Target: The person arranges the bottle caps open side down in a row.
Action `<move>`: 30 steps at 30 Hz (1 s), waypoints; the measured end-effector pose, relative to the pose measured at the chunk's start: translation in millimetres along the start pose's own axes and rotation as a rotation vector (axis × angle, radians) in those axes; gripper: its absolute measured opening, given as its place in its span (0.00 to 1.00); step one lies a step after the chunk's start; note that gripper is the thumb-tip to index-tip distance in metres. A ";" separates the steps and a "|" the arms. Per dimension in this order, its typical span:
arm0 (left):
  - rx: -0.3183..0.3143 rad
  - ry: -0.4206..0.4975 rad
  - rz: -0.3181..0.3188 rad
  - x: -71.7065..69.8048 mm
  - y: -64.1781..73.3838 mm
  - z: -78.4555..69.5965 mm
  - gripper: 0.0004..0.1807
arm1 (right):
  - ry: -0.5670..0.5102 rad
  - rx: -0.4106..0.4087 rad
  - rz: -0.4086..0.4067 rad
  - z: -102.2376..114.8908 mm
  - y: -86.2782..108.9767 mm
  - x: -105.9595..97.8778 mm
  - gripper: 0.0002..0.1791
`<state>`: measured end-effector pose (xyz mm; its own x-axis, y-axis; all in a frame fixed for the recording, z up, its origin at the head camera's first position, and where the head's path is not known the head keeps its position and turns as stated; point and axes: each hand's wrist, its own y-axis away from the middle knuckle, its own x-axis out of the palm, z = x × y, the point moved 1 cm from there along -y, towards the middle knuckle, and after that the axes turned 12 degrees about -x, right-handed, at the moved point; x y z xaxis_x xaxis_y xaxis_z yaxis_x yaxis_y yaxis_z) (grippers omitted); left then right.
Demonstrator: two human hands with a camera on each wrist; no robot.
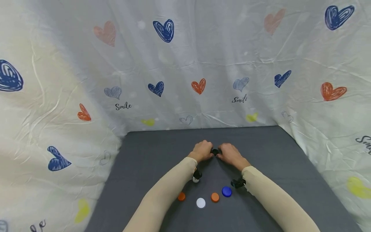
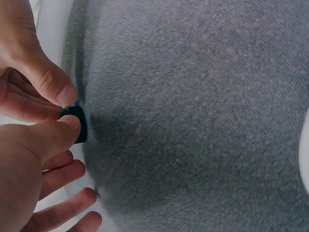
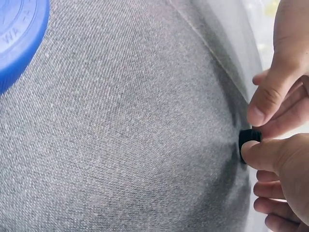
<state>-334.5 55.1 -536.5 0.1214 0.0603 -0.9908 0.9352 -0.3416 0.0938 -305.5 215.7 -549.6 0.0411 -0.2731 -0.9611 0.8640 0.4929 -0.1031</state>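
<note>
Both hands meet near the far part of the grey table. Between their fingertips is a small black cap (image 1: 214, 151), dark and thick-edged. My left hand (image 1: 202, 150) pinches it from the left, and my right hand (image 1: 230, 153) pinches it from the right. In the left wrist view a thumb lies over the face of the black cap (image 2: 81, 126), while the other hand's thumb is right at its upper edge. The right wrist view shows the cap (image 3: 247, 140) in the same two-handed pinch, partly hidden by a thumb.
Nearer on the grey cloth (image 1: 246, 135) lie a blue bottle cap (image 1: 226, 191), an orange cap (image 1: 215, 197), a white cap (image 1: 201, 203) and another orange cap (image 1: 181, 196) beside the left sleeve. A white cap (image 1: 195, 180) is partly hidden under the left wrist camera. A heart-print curtain (image 1: 179, 64) surrounds the table.
</note>
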 end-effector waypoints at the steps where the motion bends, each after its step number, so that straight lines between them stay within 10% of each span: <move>1: -0.008 -0.002 0.001 0.9 -0.4 0.1 0.09 | -0.002 0.002 0.003 -0.1 -0.3 0.8 0.09; 18: 0.001 0.013 -0.083 17.1 -3.2 5.4 0.07 | -0.012 -0.026 -0.108 -0.3 4.3 13.0 0.04; 30: 0.097 -0.014 -0.196 -2.0 21.4 16.1 0.09 | -0.013 -0.086 -0.174 17.2 13.4 -0.6 0.15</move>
<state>-320.2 32.6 -534.1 -0.0651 0.1217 -0.9904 0.9040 -0.4130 -0.1102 -285.3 208.3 -546.0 -0.0986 -0.3707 -0.9235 0.8122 0.5062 -0.2900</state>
